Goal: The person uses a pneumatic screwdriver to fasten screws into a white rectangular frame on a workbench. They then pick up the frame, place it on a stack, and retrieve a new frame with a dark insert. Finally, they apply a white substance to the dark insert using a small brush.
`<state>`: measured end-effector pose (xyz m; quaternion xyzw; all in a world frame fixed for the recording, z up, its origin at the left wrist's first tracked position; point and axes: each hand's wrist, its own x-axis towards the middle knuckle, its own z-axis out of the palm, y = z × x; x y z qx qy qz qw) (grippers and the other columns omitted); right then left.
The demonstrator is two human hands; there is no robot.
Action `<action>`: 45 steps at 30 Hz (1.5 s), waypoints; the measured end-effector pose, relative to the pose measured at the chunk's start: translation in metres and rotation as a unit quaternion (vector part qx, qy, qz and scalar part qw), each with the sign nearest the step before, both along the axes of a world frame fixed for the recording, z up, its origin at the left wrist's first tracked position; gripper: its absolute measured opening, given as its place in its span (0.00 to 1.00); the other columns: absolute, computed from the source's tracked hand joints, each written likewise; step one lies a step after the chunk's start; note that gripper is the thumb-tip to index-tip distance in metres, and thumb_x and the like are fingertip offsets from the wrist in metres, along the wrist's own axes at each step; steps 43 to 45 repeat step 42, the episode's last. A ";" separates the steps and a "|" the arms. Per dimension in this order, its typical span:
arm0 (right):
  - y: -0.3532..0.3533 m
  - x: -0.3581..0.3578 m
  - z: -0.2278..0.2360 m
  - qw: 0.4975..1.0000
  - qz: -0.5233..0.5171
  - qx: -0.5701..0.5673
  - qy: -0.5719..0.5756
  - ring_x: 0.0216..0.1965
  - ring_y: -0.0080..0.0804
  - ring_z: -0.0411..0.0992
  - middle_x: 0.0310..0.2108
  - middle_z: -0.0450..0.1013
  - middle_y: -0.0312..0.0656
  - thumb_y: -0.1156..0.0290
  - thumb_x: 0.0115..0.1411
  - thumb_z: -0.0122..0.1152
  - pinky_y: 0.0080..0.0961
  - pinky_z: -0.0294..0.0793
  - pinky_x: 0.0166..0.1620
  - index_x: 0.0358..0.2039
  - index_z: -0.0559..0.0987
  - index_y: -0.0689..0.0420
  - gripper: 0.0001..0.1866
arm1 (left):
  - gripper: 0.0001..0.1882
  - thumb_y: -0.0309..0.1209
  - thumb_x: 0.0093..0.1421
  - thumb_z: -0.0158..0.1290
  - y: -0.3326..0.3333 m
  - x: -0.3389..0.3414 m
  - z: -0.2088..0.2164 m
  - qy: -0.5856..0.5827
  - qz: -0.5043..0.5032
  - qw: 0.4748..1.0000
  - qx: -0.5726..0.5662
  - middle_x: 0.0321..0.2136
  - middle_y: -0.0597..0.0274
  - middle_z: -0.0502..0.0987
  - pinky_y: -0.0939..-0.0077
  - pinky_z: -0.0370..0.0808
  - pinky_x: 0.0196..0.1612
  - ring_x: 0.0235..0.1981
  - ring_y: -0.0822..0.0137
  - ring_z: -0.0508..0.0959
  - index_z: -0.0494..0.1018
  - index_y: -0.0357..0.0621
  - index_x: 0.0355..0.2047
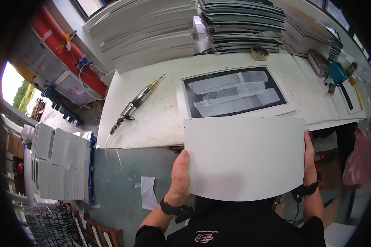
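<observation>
A plain white rectangular panel (pixel 245 158) with small holes near its far edge is held level in front of my body. My left hand (pixel 180 173) grips its left side, thumb on top and fingers hidden underneath. At the opposite side my right hand (pixel 309 150) clasps the edge, with most fingers out of sight. Just beyond the panel, a dark sheet (pixel 235 108) with pale grey brushed strips lies on a white board on the table. A pneumatic screwdriver (pixel 136 104) with a hose rests to the left of it.
Stacks of white boards (pixel 148 37) and dark green sheets (pixel 243 24) line the back of the white table (pixel 152 123). A tape roll (pixel 259 53), a teal tape dispenser (pixel 337 71) and a metal box (pixel 318 62) sit at the right. Board stacks (pixel 64 164) stand on a blue pallet leftward.
</observation>
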<state>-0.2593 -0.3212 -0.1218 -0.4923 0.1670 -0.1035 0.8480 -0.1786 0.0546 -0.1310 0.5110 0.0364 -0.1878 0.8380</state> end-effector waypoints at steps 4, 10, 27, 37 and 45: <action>-0.048 0.018 0.009 0.980 -0.018 -0.198 0.012 0.56 0.26 0.71 0.56 0.73 0.42 0.57 0.77 0.45 0.22 0.69 0.60 0.64 0.68 0.67 0.27 | 0.25 0.43 0.78 0.39 -0.002 0.035 0.031 -0.037 -0.013 0.997 0.065 0.50 0.54 0.79 0.74 0.77 0.51 0.48 0.67 0.80 0.71 0.32 0.58; -0.039 0.052 0.052 0.956 -0.060 -0.288 -0.006 0.60 0.27 0.70 0.60 0.72 0.47 0.67 0.73 0.55 0.23 0.64 0.65 0.67 0.66 0.69 0.28 | 0.25 0.44 0.77 0.41 -0.024 0.099 0.061 -0.042 0.044 0.997 0.057 0.46 0.56 0.80 0.75 0.78 0.47 0.44 0.68 0.80 0.72 0.33 0.55; -0.100 0.200 0.052 0.920 0.064 -0.384 0.049 0.59 0.29 0.70 0.61 0.72 0.48 0.64 0.70 0.59 0.22 0.66 0.62 0.69 0.67 0.62 0.31 | 0.10 0.26 0.68 0.53 0.006 0.112 -0.014 -0.438 0.157 0.748 0.474 0.44 0.48 0.78 0.61 0.75 0.51 0.46 0.51 0.78 0.74 0.38 0.48; -0.101 0.218 0.050 0.899 0.071 -0.430 0.043 0.54 0.28 0.73 0.58 0.74 0.47 0.64 0.70 0.59 0.21 0.68 0.60 0.69 0.67 0.62 0.31 | 0.11 0.22 0.64 0.56 0.006 0.111 -0.017 -0.449 0.144 0.740 0.480 0.43 0.52 0.80 0.63 0.75 0.47 0.44 0.51 0.79 0.75 0.41 0.47; -0.104 0.225 0.047 0.905 0.082 -0.414 0.048 0.58 0.26 0.70 0.61 0.72 0.44 0.63 0.70 0.59 0.20 0.64 0.62 0.70 0.67 0.61 0.31 | 0.12 0.21 0.63 0.57 0.007 0.106 -0.018 -0.448 0.125 0.739 0.487 0.43 0.52 0.81 0.64 0.75 0.47 0.44 0.52 0.79 0.76 0.41 0.48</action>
